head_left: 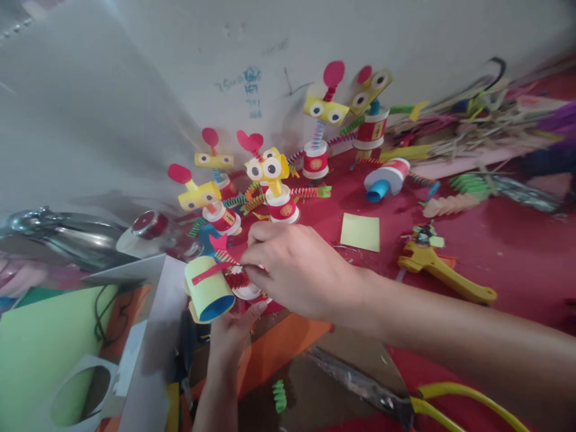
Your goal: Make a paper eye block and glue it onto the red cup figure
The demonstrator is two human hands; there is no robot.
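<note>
My left hand (pixel 230 329) reaches up from below and is closed around a paper-cup figure; its red and white cup body (pixel 246 290) is mostly hidden behind my hands. The figure's head is a pale yellow paper roll (pixel 207 285), blue inside, tipped toward the left. Above the cup, my right hand (pixel 299 270) pinches the end of a narrow red paper strip (pixel 211 273) that crosses the yellow roll. A pleated paper strip (pixel 226 258) with a pink tip runs up close to those fingertips. The exact grip there is partly hidden.
Several finished figures, one of them a yellow-headed figure (pixel 274 171), stand behind along the wall. To the right lie a yellow sticky-note pad (pixel 360 232), a yellow glue gun (pixel 432 270) and yellow-handled scissors (pixel 382 396). A white box (pixel 153 336) stands at left, beside a clear jar (pixel 164 231).
</note>
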